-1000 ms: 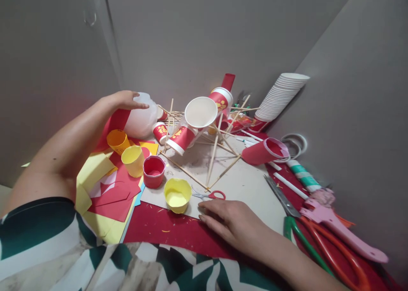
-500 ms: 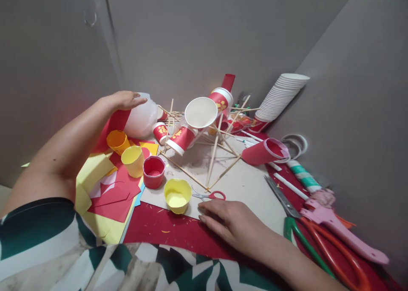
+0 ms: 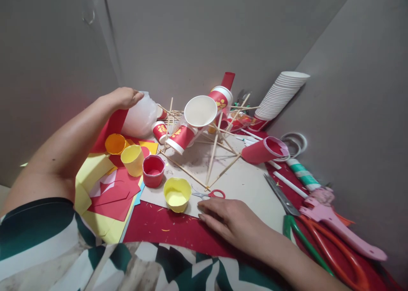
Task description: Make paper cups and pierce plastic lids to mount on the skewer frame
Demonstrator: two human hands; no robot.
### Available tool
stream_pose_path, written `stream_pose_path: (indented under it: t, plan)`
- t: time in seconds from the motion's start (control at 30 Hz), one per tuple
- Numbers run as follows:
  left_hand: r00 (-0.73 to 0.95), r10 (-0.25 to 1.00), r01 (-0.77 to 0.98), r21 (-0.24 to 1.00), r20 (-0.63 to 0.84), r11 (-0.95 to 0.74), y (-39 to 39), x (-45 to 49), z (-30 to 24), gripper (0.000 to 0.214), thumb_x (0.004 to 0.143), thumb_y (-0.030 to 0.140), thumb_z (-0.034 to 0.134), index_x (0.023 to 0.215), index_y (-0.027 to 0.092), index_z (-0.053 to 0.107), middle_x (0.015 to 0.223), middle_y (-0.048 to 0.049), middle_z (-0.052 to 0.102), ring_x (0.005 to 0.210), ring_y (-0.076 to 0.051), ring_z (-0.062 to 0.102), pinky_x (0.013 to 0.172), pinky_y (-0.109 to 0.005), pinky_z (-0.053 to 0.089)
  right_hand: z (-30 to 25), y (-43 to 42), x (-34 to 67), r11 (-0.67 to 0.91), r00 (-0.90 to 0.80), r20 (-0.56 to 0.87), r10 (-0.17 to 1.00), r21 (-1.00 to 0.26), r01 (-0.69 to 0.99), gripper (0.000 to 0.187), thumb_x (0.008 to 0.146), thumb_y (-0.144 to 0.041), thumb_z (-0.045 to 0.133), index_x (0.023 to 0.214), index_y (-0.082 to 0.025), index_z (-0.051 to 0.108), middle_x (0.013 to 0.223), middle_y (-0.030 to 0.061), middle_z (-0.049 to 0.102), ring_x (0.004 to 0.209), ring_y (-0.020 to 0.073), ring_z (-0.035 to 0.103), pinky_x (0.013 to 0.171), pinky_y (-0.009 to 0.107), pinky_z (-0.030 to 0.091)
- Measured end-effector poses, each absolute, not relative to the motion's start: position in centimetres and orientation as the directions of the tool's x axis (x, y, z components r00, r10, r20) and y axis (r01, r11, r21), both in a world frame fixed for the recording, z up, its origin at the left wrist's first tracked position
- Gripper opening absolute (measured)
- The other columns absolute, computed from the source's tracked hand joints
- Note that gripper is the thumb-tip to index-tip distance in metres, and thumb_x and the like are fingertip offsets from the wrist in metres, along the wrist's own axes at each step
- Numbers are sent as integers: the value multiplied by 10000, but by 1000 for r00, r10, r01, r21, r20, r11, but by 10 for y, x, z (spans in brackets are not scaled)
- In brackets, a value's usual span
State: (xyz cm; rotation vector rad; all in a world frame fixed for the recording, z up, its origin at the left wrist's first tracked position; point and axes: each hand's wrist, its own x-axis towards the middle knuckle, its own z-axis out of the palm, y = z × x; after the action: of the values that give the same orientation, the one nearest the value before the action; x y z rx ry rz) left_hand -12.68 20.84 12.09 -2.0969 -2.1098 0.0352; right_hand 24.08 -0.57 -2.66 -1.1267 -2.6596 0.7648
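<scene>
My left hand (image 3: 126,96) is closed at the top of a translucent white plastic bag (image 3: 140,117), its fingers pinched on the bag's upper edge. My right hand (image 3: 231,221) lies on the table's front edge, fingers stretched out and holding nothing. Just beyond its fingertips is a small pair of scissors with red handles (image 3: 218,193). A row of short paper cups runs between the hands: orange (image 3: 115,145), pale yellow (image 3: 132,161), red (image 3: 153,172) and yellow (image 3: 177,195). Behind them stands a frame of wooden sticks (image 3: 214,151), with a white paper cup (image 3: 200,111) and red-and-white cups (image 3: 181,139) on it.
Coloured paper sheets (image 3: 119,202) lie at the left. On the right are large scissors (image 3: 331,248), a pink glue gun (image 3: 344,229), a red paper tube (image 3: 261,151) and a tall leaning stack of white cups (image 3: 282,96). Grey walls rise behind and to the right.
My left hand's fingers, stretched out over the bag before, have curled in at its upper edge. The orange cup has shifted slightly left and down. My right hand rests in place.
</scene>
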Motion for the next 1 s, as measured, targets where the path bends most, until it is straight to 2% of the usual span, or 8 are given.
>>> stream_pose_path:
  t: [0.13, 0.27, 0.47, 0.63, 0.7, 0.8, 0.9, 1.0]
  plan:
    - [15, 992, 984, -176, 122, 7, 209, -124, 122, 686, 988, 528, 215, 1316, 144, 679, 1290, -138, 692, 1252, -358, 623, 993, -369, 453, -27, -6, 241, 583, -702, -72, 709, -500, 640, 271, 1027, -330, 488, 1106, -222, 723, 1003, 97, 773, 881, 210, 726, 785, 327, 552]
    - [55, 973, 981, -196, 223, -11, 210, -122, 118, 688, 980, 531, 211, 1224, 158, 735, 1221, -122, 729, 1207, -350, 639, 968, -400, 445, -28, -6, 241, 583, -700, -73, 710, -496, 643, 272, 1030, -328, 481, 1102, -221, 721, 1015, 98, 773, 887, 212, 728, 788, 329, 554]
    - [77, 947, 994, -103, 313, -46, 205, -120, 109, 695, 982, 575, 224, 1216, 175, 743, 1268, -61, 732, 1169, -273, 610, 992, -430, 404, -31, -6, 241, 581, -703, -67, 708, -510, 635, 275, 1028, -324, 470, 1070, -219, 721, 981, 96, 771, 859, 208, 729, 767, 323, 554]
    - [79, 943, 997, -26, 323, -74, 198, -121, 114, 634, 998, 519, 288, 1253, 118, 707, 1364, -80, 689, 1162, -216, 595, 999, -362, 381, -36, -5, 243, 590, -709, -55, 703, -513, 624, 279, 1025, -329, 462, 1063, -223, 717, 994, 98, 766, 854, 211, 727, 758, 327, 552]
    - [86, 942, 995, 13, 325, -95, 198, -123, 117, 610, 989, 506, 336, 1248, 100, 710, 1345, -88, 700, 1102, -197, 615, 964, -329, 402, -37, -4, 243, 592, -712, -53, 700, -514, 620, 280, 1025, -331, 459, 1056, -224, 717, 979, 95, 763, 839, 207, 721, 749, 324, 548]
    - [118, 943, 989, 52, 310, -140, 199, -127, 119, 564, 928, 507, 470, 1180, 85, 746, 1205, -104, 758, 991, -198, 656, 887, -303, 449, -38, -4, 242, 594, -716, -57, 696, -515, 619, 281, 1026, -330, 456, 1050, -223, 714, 952, 92, 757, 821, 201, 712, 741, 319, 541]
    - [134, 947, 984, 77, 292, -163, 203, -131, 117, 445, 854, 367, 540, 1130, 109, 775, 1097, -85, 780, 974, -219, 688, 870, -293, 476, -37, -4, 242, 592, -714, -60, 698, -511, 623, 285, 1027, -332, 451, 1060, -222, 713, 959, 94, 754, 829, 202, 708, 744, 320, 540]
    - [115, 946, 980, 119, 304, -157, 207, -138, 114, 465, 833, 273, 511, 1201, 126, 752, 1150, -81, 766, 1050, -234, 696, 917, -282, 487, -36, -5, 242, 588, -712, -69, 698, -511, 627, 285, 1025, -330, 452, 1065, -221, 712, 969, 95, 752, 838, 204, 708, 751, 323, 540]
